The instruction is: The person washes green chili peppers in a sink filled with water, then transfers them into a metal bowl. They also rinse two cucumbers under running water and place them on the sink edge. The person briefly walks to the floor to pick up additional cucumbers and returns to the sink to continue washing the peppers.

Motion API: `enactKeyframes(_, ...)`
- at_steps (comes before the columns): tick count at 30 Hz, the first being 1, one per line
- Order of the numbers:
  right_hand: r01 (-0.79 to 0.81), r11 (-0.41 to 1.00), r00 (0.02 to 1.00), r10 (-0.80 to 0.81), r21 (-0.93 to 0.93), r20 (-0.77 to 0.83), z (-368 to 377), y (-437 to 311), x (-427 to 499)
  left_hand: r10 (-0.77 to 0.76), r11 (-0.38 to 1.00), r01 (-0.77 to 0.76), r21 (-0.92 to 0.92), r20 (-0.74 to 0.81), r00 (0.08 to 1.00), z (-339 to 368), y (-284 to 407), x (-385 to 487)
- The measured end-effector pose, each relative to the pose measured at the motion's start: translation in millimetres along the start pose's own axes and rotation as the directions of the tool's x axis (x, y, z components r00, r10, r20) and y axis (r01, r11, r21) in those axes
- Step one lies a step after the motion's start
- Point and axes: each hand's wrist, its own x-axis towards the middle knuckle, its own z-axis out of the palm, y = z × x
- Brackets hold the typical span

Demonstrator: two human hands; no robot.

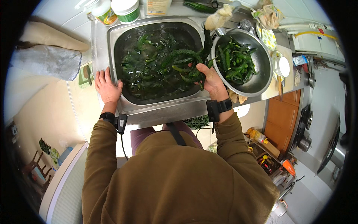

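My left hand (107, 87) lies flat on the left rim of a stainless steel sink (160, 105), fingers apart and holding nothing. Dark water fills the basin, and many long green peppers (145, 60) float or lie under its surface. Over the basin's right side, my right hand (212, 78) grips a bunch of long, wrinkled green peppers (197, 57), some curled and one pointing up. Just right of that hand stands a steel bowl (261, 81), partly filled with more green peppers (236, 60).
A cloth-wrapped faucet (219, 17) rises behind the sink's right corner. White tubs (125, 11) and a bottle (103, 12) line the back left. Right of the bowl are a patterned plate (267, 37) and a white-lidded jar (282, 67). A cable hangs from each wrist device.
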Motion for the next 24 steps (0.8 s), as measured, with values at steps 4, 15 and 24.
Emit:
enactKeyframes(4, 0.008, 1.000, 0.999, -0.007, 0.027, -0.039, -14, -5, -21, 0.014, 1.000, -0.014, 0.002, -0.012, 1.000, 1, 0, 0)
enactKeyframes(15, -0.034, 0.978, 0.999, 0.030, 0.204, 0.024, 6, 20, -1, 0.175, 0.982, -0.179, -0.063, -0.071, 0.982, -18, 18, -2)
enactKeyframes(24, -0.204, 0.938, 0.955, 0.127, 0.281, 0.270, 60, 32, 9, 0.581, 0.667, -0.564, -0.487, -0.134, 0.803, -69, 111, -12)
